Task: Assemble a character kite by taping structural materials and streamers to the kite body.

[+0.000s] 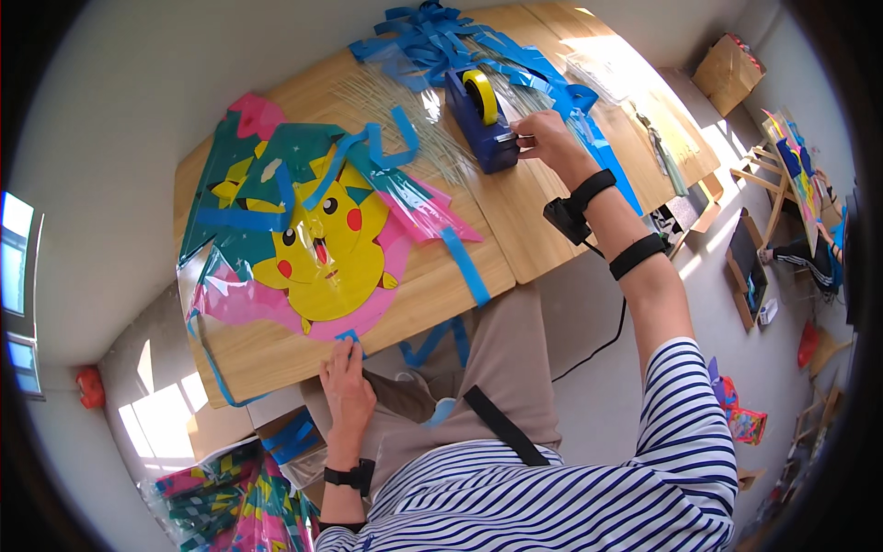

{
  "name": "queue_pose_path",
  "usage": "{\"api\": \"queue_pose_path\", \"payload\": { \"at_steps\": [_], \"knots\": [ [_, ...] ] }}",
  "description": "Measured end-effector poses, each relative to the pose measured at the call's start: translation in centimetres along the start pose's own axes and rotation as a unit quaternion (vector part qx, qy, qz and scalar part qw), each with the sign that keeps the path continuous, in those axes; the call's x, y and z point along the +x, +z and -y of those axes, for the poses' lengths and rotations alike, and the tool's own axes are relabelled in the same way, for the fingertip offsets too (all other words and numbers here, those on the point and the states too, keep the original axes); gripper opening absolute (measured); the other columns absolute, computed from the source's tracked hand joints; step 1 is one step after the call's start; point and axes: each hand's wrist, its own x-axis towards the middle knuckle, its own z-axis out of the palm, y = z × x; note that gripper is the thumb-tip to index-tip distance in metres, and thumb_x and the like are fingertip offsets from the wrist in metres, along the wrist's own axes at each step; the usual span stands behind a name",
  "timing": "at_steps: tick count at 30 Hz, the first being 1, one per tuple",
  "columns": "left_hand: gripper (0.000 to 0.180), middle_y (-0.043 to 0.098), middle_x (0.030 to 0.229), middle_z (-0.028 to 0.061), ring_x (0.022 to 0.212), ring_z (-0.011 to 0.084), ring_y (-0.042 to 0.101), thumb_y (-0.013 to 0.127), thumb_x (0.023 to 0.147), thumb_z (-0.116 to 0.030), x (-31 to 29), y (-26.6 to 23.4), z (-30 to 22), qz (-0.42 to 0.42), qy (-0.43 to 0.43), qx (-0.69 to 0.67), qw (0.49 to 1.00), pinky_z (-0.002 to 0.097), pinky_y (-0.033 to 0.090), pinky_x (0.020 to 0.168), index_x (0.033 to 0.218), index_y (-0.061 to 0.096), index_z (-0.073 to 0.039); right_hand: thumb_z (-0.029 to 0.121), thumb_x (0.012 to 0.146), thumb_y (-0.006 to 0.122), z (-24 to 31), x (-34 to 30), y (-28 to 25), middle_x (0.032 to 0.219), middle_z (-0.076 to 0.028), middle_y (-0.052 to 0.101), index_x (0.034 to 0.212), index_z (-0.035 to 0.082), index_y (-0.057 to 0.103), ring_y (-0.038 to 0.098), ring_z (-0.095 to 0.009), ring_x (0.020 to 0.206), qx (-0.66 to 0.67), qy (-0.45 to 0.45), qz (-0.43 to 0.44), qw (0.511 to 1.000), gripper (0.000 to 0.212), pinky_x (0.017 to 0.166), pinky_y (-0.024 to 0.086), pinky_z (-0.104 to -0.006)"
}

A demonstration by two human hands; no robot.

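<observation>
A kite-like plastic sheet with a yellow cartoon figure on pink and teal lies on the left of the table, with blue ribbons across it. Below it, at the near table edge, my left hand has its fingers closed on a short blue ribbon. My right hand reaches to the front end of a dark blue tape dispenser, thumb and fingers pinched at the cutter. The tape between them is hard to see. A yellow-rimmed tape roll sits in the dispenser.
A heap of blue ribbons and thin clear rods covers the table's far side. Another blue ribbon hangs over the near edge. Scissors lie at the right. Printed plastic sheets are piled lower left. A person sits far right.
</observation>
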Motion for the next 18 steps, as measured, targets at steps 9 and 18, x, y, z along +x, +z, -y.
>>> {"api": "queue_pose_path", "payload": {
  "at_steps": [9, 18],
  "knots": [
    [0.06, 0.048, 0.145, 0.0154, 0.133, 0.035, 0.046, 0.059, 0.074, 0.006, -0.1, 0.3, 0.3, -0.008, 0.003, 0.006, 1.0, 0.0549, 0.031, 0.111, 0.135, 0.056, 0.002, 0.008, 0.089, 0.069, -2.6, -2.4, -0.2, 0.09, -0.011, 0.069, 0.094, 0.002, 0.068, 0.067, -0.027, 0.092, 0.065, -0.049, 0.031, 0.996, 0.008, 0.088, 0.049, -0.0539],
    [0.058, 0.049, 0.144, 0.0163, 0.134, 0.0345, 0.047, 0.058, 0.076, 0.006, 0.0, 0.1, 0.0, -0.01, 0.003, 0.002, 1.0, 0.0545, 0.031, 0.111, 0.133, 0.057, 0.003, 0.023, 0.092, 0.072, -6.9, -3.6, 0.2, 0.09, -0.01, 0.065, 0.1, 0.005, 0.062, 0.068, -0.028, 0.097, 0.232, 0.078, 0.032, 0.969, 0.022, 0.095, 0.048, -0.0601]
  ]
}}
